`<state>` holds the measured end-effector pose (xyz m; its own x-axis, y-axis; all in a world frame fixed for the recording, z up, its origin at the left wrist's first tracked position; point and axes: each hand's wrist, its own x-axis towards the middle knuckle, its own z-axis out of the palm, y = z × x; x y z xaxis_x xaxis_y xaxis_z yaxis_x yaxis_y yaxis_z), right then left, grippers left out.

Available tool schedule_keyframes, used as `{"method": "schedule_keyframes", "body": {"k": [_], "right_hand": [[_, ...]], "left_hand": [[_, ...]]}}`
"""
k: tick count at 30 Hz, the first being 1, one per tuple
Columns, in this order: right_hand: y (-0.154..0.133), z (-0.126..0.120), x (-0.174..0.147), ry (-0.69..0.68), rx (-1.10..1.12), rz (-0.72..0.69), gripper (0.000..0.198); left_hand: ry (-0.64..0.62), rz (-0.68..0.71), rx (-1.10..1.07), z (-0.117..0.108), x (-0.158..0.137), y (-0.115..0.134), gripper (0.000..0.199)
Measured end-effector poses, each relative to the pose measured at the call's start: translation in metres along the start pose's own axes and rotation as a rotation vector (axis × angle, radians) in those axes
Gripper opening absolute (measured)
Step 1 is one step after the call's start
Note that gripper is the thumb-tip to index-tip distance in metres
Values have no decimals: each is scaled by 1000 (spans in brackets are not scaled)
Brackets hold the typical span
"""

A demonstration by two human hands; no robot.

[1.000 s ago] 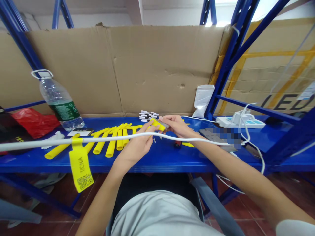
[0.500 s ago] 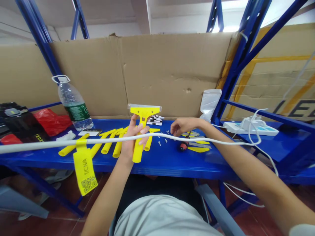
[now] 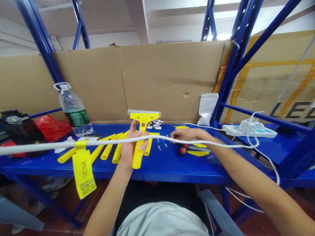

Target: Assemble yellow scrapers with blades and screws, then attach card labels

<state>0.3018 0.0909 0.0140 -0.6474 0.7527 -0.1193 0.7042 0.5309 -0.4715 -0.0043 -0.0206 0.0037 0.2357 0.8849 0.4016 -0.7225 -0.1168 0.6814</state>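
My left hand [image 3: 129,144] is closed around the handle of a yellow scraper [image 3: 140,131], held upright over the table with its wide head up. A clear strip runs along the head's top edge, and two small holes show in the head. My right hand [image 3: 184,134] is down at the table beside several tiny screws [image 3: 158,147], its fingers curled together. What they pinch, if anything, is hidden. A red-and-black screwdriver [image 3: 183,149] lies just under that hand, near yellow flat pieces [image 3: 198,153] and a grey blade. Several yellow handles [image 3: 107,151] lie left of my left hand.
A white cable [image 3: 103,142] with a yellow tag [image 3: 83,173] crosses the view in front of my hands. On the blue table [image 3: 162,168] stand a large water bottle [image 3: 76,113] and a power strip [image 3: 248,131]. Cardboard [image 3: 157,75] walls off the back.
The view has tilted up slightly, so the table sits lower in the picture. My left hand keeps hold of the scraper; my right hand stays by the screws, fingers still curled.
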Motion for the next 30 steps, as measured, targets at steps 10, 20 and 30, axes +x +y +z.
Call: {"method": "schedule_keyframes", "body": {"k": [10,20,30], "right_hand": [[-27,9,10,664,86,-173,29],[-57,20,-1,1361,-70,-626,12],[-73,30,-2,1098,13,-624,18]], "left_hand": [[20,-66,14,2,5,-3,56],[55,-108,8,4,8,-5,57],[96,-117,126,6,11,-15,67]]}}
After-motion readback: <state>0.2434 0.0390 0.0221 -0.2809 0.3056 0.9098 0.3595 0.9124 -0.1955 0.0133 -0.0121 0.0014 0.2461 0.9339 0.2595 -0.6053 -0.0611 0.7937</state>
